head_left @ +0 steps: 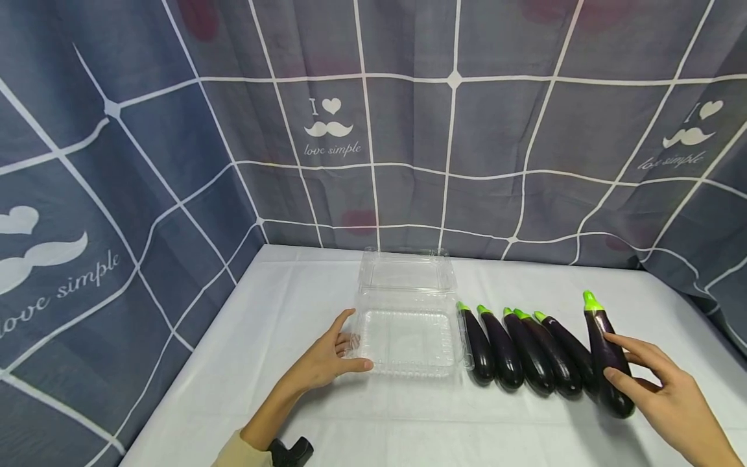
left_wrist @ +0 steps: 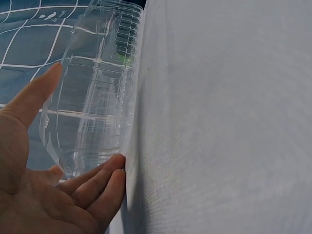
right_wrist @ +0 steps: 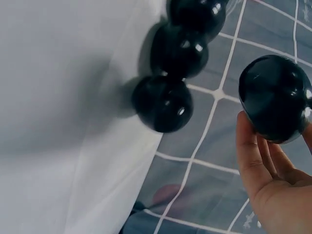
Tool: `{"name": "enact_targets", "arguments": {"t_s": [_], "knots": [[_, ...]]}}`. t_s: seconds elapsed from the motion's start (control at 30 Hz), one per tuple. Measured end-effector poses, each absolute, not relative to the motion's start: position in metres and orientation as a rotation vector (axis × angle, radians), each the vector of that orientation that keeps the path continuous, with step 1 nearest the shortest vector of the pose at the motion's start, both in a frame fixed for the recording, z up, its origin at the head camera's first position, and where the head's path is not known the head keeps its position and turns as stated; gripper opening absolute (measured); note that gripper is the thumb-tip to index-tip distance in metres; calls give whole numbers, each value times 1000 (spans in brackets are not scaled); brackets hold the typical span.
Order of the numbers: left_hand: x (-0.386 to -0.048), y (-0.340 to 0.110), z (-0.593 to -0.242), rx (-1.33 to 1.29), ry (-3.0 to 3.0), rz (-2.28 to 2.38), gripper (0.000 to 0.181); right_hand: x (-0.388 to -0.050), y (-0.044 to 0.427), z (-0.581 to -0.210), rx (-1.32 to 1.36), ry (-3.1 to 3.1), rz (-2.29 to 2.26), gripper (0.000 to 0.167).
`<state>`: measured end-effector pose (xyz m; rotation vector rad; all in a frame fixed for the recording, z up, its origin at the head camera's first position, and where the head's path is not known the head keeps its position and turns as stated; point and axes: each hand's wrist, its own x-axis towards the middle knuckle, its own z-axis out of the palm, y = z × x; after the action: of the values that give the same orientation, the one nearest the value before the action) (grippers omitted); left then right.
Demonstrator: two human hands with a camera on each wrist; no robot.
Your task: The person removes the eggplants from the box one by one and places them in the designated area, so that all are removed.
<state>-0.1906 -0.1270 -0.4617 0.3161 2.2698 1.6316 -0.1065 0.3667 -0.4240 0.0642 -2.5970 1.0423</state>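
Note:
My right hand (head_left: 665, 389) grips a dark purple eggplant (head_left: 607, 360) with a bright green cap, thumb on one side and fingers on the other. In the right wrist view this held eggplant (right_wrist: 273, 97) is lifted off the cloth, apart from the others. At the left side of an open, clear plastic clamshell box (head_left: 408, 373) is my left hand (head_left: 329, 360), thumb and index finger spread along its edge. The left wrist view shows straight fingers (left_wrist: 97, 190) by the box wall, low against the cloth. No food shows inside the box.
Several more eggplants (head_left: 528, 353) lie in a slanted row right of the box, caps toward the back. The box's lid (head_left: 407, 269) is laid back toward the wall. White cloth (head_left: 408, 421) covers the table. A grey checked curtain (head_left: 408, 194) surrounds its back and sides.

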Motion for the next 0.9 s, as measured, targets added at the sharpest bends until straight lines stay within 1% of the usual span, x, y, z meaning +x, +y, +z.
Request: {"name": "enact_targets", "arguments": {"t_s": [0.43,0.63,0.9], "knots": [[-190,-127,-460,304,2297,1616,108,-111,398,-438,24,-2619,1035,52],[-189,-126,-461,309,2293,1612,107,-115,408,-448,-24,-2694,950,52],[-190,-126,-460,321,2285,1626,107,-137,414,-450,-75,-2834,950,54]]}}
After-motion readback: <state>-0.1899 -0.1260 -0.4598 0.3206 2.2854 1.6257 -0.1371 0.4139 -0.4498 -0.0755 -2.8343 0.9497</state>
